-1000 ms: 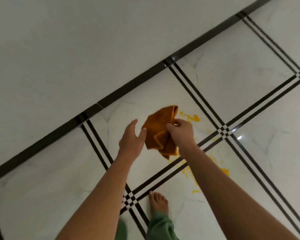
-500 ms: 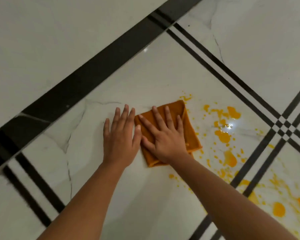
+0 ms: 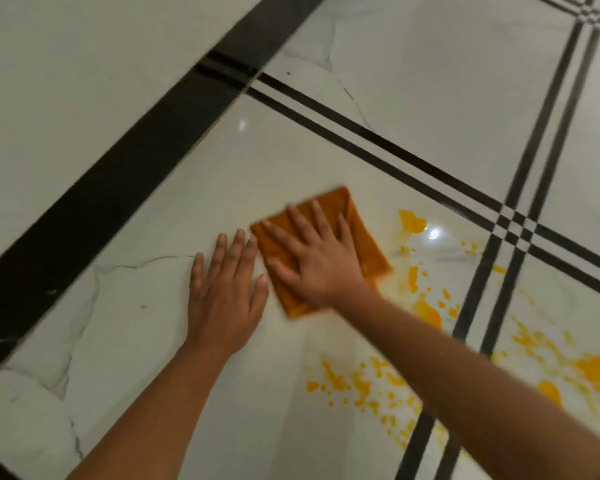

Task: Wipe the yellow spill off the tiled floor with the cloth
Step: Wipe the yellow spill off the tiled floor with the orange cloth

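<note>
Glossy floor [image 3: 222,168] takes my flat left hand [image 3: 224,296] while my right hand [image 3: 317,263], fingers straight, pins the cloth [image 3: 373,259], seemingly soft and light, beside the likely slick spill [image 3: 426,311].

Cloth [image 3: 359,237] flat on floor [image 3: 174,209]; right hand [image 3: 317,259] on top of it. Left hand [image 3: 226,292] on floor just left of cloth. Spill [image 3: 426,311] right of cloth and nearer the person.

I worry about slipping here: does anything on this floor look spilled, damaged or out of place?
Yes. A yellow spill is splattered over the white floor, right of the orange cloth and across the black lines. The right hand presses the cloth flat beside it.
</note>
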